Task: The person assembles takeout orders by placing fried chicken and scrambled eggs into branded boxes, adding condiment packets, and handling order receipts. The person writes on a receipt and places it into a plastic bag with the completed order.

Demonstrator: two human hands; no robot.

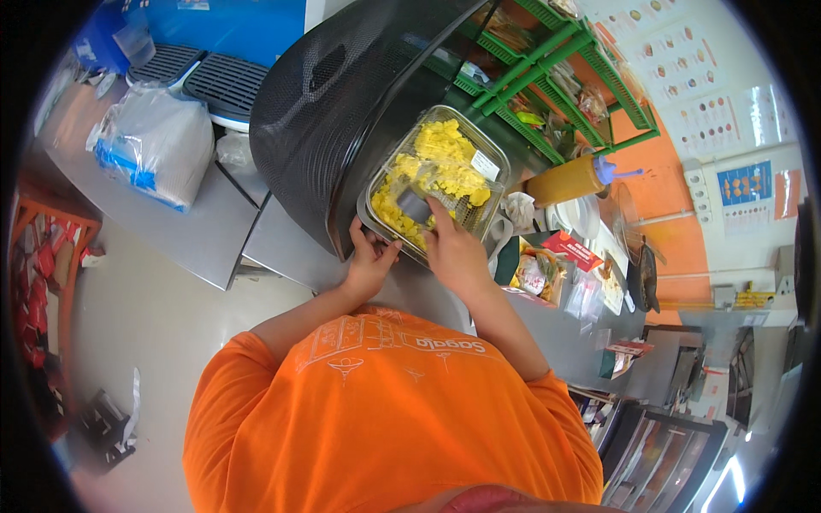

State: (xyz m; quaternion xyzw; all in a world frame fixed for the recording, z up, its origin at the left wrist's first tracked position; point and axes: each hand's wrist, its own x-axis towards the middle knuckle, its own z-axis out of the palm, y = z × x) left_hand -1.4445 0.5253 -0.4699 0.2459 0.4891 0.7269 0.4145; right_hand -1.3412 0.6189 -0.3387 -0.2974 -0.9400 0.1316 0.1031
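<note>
A rectangular metal tray (500, 201) holds lumpy yellow food (436, 145) that looks like scrambled egg, with a white label (485, 165) at its right side. My left hand (369, 263) grips the tray's near left corner, thumb and fingers bent at the rim. Over the food, my right hand (459, 255) is closed on a grey flat-bladed tool (414, 206), perhaps a scraper; its handle is mostly hidden by the fingers. The blade reaches into the yellow pieces near the tray's middle.
A black mesh-covered hood (321, 111) rises close to the tray's left. To the right stand a yellow squeeze bottle (560, 182) and an open food box (536, 272). Green crates (547, 94) are stacked behind. A plastic-wrapped white stack (158, 145) sits on the left counter.
</note>
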